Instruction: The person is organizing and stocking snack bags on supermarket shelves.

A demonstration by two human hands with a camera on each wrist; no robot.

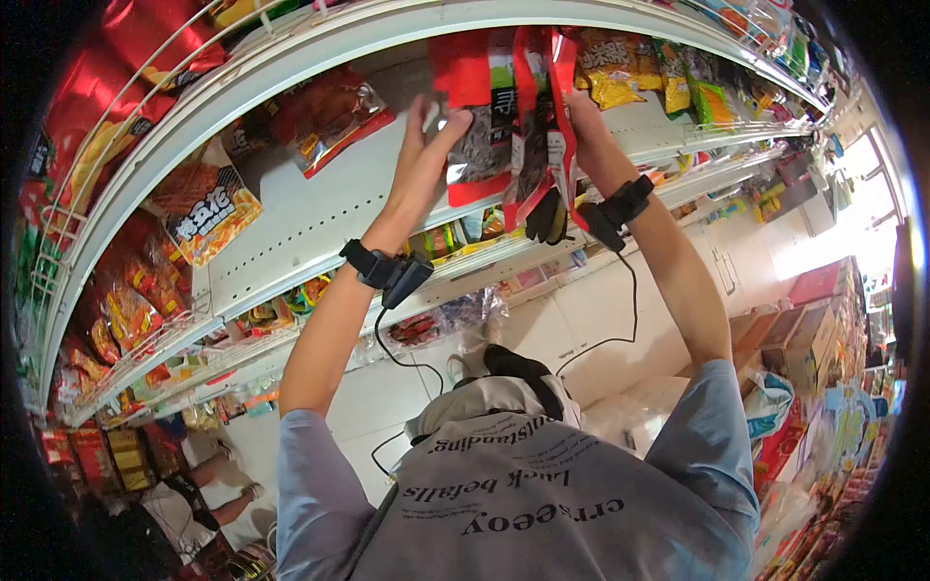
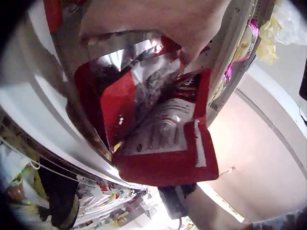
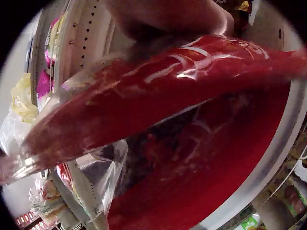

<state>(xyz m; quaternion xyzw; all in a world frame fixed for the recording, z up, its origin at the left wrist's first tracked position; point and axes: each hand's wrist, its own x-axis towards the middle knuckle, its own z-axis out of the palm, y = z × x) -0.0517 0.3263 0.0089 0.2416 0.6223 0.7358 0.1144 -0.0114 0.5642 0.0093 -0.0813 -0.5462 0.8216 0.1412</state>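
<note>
Several red snack bags (image 1: 481, 160) with clear windows over dark contents stand side by side between my two hands, at the front of the white shelf. My left hand (image 1: 426, 160) is at their left side, fingers extended and the thumb lying against the nearest bag. In the left wrist view that hand is over the top of a red bag (image 2: 158, 165), whose printed back faces the camera. My right hand (image 1: 596, 145) grips the bags on their right side, its fingertips hidden behind them. A glossy red bag (image 3: 144, 100) covers much of the right wrist view.
On the same shelf lie another red bag (image 1: 334, 121) to the left, a white-and-orange packet (image 1: 205, 205), and yellow packets (image 1: 615, 73) to the right. A wire-railed shelf edge (image 1: 291, 44) curves above. Cartons (image 1: 790, 339) are stacked at right; another person (image 1: 184, 508) is at lower left.
</note>
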